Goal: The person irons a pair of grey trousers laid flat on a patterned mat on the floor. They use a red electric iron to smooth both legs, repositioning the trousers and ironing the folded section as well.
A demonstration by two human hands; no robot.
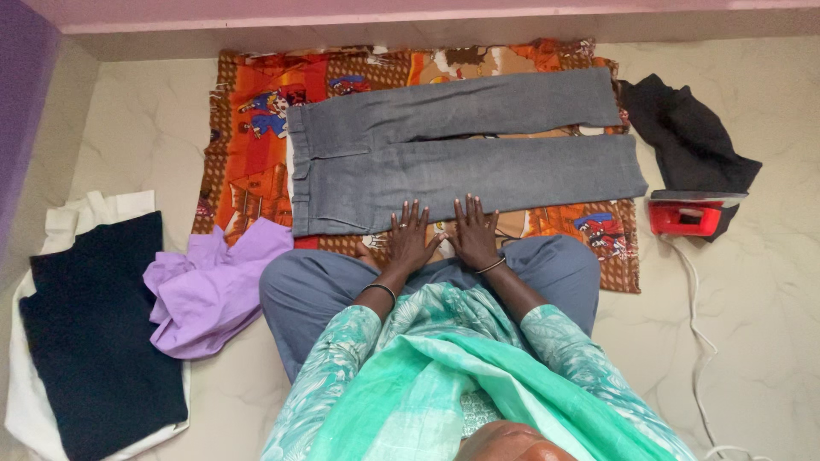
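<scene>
Grey trousers [461, 154] lie flat across an orange patterned cloth [256, 128] spread on a pale marbled floor [769, 299]. I see them from above, through the head camera. Their waistband points to my left and both legs stretch to my right, one above the other, with a narrow gap between them.

My left hand [412, 237] and right hand [475, 232] rest side by side, palms down, at the near edge of the lower trouser leg. All fingers are spread and flat; neither hand grasps anything. The fingertips touch the grey fabric, while the heels of the palms sit on the orange cloth. A bangle circles each wrist.

I am seated on the floor, blue-grey trousered knees [316, 290] folded just behind my hands, wearing a green and white printed top with a green scarf [444, 376].

To my left, just beside my knee, a crumpled lilac garment [213, 290] lies on the floor. Further left, a dark navy cloth [94, 333] rests on top of a white cloth [68, 213].

To my right, past the trouser hems, a black garment [688, 132] lies bunched up. A red iron [688, 215] sits just below it, touching its edge, and a white cord [700, 341] trails from the iron toward me.

A pink wall [427, 13] runs along the far side.
</scene>
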